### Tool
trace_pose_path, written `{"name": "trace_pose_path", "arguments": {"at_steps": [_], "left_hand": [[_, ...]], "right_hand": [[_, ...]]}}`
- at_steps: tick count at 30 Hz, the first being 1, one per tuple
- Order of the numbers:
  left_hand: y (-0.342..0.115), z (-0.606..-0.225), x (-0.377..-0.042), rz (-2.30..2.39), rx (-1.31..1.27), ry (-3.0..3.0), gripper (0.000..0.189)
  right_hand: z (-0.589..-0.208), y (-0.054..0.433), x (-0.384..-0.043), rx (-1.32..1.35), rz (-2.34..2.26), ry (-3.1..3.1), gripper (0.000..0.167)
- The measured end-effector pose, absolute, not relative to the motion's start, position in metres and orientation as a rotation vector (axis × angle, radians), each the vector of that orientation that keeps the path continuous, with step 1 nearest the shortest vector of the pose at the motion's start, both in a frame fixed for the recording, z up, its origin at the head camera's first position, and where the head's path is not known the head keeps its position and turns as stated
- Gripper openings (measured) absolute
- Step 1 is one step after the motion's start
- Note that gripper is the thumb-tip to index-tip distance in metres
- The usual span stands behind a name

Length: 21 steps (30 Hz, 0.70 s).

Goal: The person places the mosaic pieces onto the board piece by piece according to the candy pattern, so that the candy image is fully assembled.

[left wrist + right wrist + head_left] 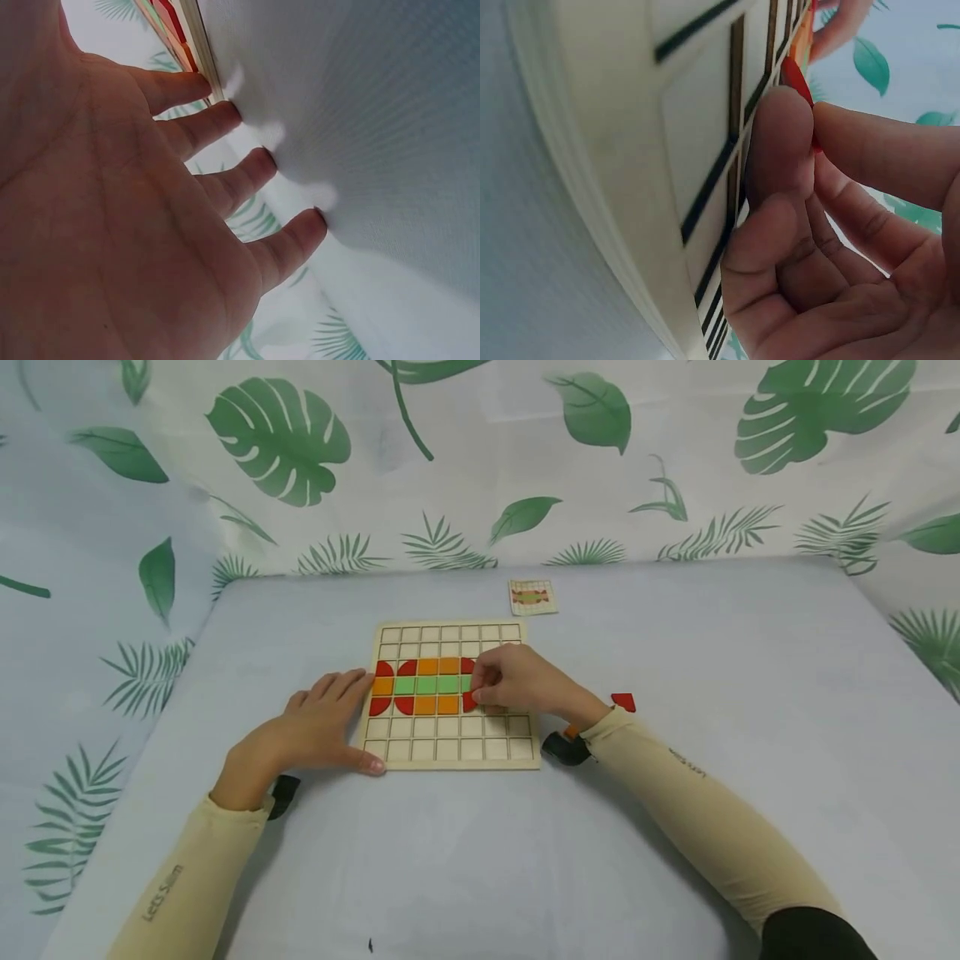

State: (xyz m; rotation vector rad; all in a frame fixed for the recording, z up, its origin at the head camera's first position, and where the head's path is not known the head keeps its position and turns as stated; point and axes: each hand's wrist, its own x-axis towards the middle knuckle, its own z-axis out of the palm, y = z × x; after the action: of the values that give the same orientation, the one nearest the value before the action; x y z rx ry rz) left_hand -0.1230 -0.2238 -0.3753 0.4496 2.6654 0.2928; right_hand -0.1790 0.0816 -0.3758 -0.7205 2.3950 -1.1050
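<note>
A wooden grid board [450,749] lies on the table with red, orange and green pieces set in its middle rows. My left hand [315,727] is at the board's left side, its thumb at the near left corner. In the left wrist view its fingers [296,240] are spread, with the tips on the table beside the board's edge. Over the right part of the pattern, my right hand [521,681] pinches a red piece [799,81] between thumb and finger, close to the grid. Some cells on the right are hidden behind this hand.
Behind the board lies a small pattern card [532,597]. A loose red piece [623,702] is to the right, beside my forearm. An orange piece [572,732] shows partly behind the black wrist device [566,750]. A leaf-print cloth [465,468] hangs at the back.
</note>
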Motion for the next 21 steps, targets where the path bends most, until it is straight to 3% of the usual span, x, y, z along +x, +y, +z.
{"name": "trace_pose_path", "arguments": {"at_steps": [21], "left_hand": [[-0.2221, -0.3743, -0.1226, 0.304, 0.454, 2.672, 0.131]], "right_hand": [[-0.3767, 0.0774, -0.172, -0.912, -0.995, 2.513, 0.012]]}}
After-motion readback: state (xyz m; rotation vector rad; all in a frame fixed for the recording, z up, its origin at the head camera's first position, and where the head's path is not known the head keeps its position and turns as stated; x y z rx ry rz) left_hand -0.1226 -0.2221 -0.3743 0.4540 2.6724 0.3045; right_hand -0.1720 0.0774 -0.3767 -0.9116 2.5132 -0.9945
